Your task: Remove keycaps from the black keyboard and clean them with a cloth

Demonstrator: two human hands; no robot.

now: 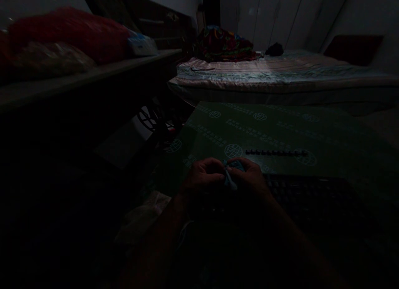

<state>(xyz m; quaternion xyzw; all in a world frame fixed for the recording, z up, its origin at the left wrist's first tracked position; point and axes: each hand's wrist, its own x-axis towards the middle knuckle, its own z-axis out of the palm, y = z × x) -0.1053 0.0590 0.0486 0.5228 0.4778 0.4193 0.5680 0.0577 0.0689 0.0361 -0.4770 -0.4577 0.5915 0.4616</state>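
Note:
In dim light, my left hand and my right hand meet above the near part of a green table. Both are closed, with fingertips pinched on a small teal cloth. A short pale strip hangs down between them; whether it belongs to the cloth I cannot tell. Anything tucked inside the cloth is hidden by the fingers. Just right of my right hand lies a black keyboard. Beyond it, small dark pieces like keycaps form a row.
A pale crumpled bag or cloth and a thin white cord lie by my left forearm. Left stands a bench bearing a red bag and a tissue pack. A bed is behind the table.

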